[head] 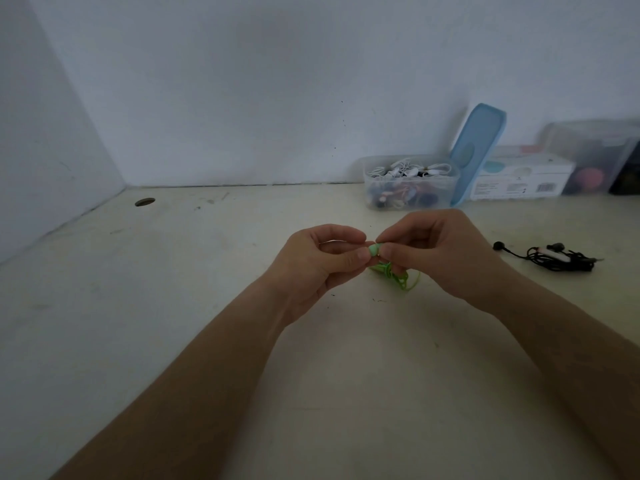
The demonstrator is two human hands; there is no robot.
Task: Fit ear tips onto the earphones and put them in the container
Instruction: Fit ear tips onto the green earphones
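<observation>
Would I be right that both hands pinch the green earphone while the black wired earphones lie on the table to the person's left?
Not quite: the head view shows the black wired earphones lying to the person's right. The left hand and right hand do pinch the green earphone.

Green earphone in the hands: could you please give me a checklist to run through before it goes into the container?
1. Left hand pinches the ear tip, right hand pinches the green earphone: ok.
2. Ear tip fully seated: cannot tell, fingers hide the joint.
3. Cable bunched below the hands, not trailing: ok.
4. Container open, lid leaning beside it: ok.
5. Black earphones lie apart at the right: ok.
</observation>
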